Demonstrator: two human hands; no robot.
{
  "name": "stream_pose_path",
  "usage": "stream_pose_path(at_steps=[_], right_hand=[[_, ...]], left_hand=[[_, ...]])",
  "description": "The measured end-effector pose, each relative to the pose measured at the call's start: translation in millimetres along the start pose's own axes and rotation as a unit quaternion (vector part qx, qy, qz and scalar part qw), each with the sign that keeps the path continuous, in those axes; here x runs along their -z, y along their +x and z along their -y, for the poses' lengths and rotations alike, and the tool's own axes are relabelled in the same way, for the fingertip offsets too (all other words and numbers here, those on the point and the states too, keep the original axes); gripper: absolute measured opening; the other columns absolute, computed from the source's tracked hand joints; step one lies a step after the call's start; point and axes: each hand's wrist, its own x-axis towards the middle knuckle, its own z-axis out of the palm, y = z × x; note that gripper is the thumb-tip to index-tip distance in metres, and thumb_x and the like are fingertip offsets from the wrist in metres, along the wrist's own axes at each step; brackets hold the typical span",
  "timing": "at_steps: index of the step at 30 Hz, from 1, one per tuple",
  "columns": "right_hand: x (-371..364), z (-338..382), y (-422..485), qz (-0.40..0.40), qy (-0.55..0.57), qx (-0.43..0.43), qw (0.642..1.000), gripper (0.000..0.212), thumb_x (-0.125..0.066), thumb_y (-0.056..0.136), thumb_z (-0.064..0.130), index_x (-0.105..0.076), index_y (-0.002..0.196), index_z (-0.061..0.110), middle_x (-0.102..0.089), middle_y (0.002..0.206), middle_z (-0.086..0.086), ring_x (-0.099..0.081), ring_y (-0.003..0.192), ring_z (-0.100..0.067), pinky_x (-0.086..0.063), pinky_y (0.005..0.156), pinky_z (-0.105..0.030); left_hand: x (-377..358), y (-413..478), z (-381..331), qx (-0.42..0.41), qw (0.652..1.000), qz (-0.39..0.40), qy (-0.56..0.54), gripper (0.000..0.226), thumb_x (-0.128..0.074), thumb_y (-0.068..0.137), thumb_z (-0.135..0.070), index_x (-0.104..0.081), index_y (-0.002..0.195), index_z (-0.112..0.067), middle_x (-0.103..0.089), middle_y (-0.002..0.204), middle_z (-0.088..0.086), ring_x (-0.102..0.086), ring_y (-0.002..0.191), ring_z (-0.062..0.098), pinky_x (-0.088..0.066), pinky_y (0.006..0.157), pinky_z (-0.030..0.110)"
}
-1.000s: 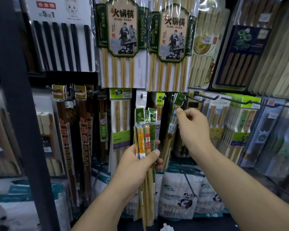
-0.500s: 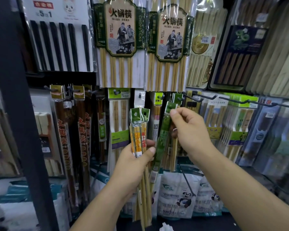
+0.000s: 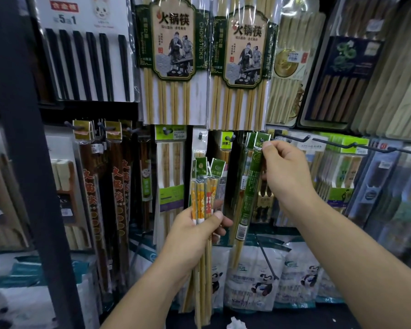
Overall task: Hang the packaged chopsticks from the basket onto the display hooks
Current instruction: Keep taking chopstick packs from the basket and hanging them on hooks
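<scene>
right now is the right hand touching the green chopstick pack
Touching. The head view shows the fingers of the right hand pinching the green chopstick pack at its top tab.

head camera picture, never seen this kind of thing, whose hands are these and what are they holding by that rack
There is no machine here: a person wears a wide-angle camera on the head, so both arms reach in from the bottom. In front is a shop wall of packaged chopsticks on dark metal display hooks. The left hand grips a bundle of slim bamboo chopstick packets with green header cards. The right hand pinches the top of one long green-wrapped chopstick packet, held up at hook height; whether it is on a hook yet I cannot tell. Below sit white panda-printed bags.
</scene>
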Motion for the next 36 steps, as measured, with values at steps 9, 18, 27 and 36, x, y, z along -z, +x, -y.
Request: stream_pose_path(at_steps=[9, 18, 27, 36], right_hand=[[-4, -11, 12, -0.003, -0.061, 0.004, 0.998, 0.04, -0.047, 0.106, 0.031, -0.054, 0.082, 0.0, -0.036, 0.048, 0.011, -0.036, 0.049, -0.012, -0.049, 0.067, -0.034], [-11, -23, -5, -0.072, -0.053, 0.001, 0.996, 0.023, -0.055, 0.103, 0.039, -0.06, 0.088, 0.022, -0.06, 0.077, 0.005, -0.055, 0.068, -0.009, -0.039, 0.061, -0.025], [-25, -9, -47, 0.071, 0.036, 0.0, 0.997, 0.026, -0.06, 0.1, 0.03, -0.071, 0.078, 0.021, -0.067, 0.078, -0.01, -0.06, 0.067, -0.011, -0.05, 0.064, -0.027], [-21, -10, -51, 0.071, 0.108, -0.028, 0.991, 0.031, -0.057, 0.103, 0.027, -0.07, 0.074, 0.027, -0.063, 0.066, 0.006, -0.056, 0.061, -0.009, -0.049, 0.055, -0.019]], left_hand=[[-1, 0, 0, -0.027, 1.0, -0.002, 0.001, 0.019, -0.055, 0.105, -0.016, -0.049, 0.124, -0.017, -0.079, 0.094, 0.003, -0.061, 0.067, 0.008, -0.054, 0.064, 0.023], [-2, 0, 1, -0.013, 1.0, -0.024, -0.004, 0.006, -0.061, 0.102, -0.018, -0.062, 0.108, -0.018, -0.077, 0.092, 0.002, -0.068, 0.075, 0.01, -0.056, 0.068, 0.025], [-10, -3, -3, -0.034, 0.998, -0.039, -0.029, 0.007, -0.063, 0.101, -0.014, -0.062, 0.107, -0.014, -0.078, 0.091, 0.002, -0.073, 0.08, 0.014, -0.058, 0.068, 0.021], [-14, -6, -4, -0.018, 0.993, -0.029, -0.112, 0.009, -0.065, 0.099, -0.01, -0.068, 0.106, -0.014, -0.079, 0.094, 0.007, -0.077, 0.088, 0.02, -0.06, 0.072, 0.026]])
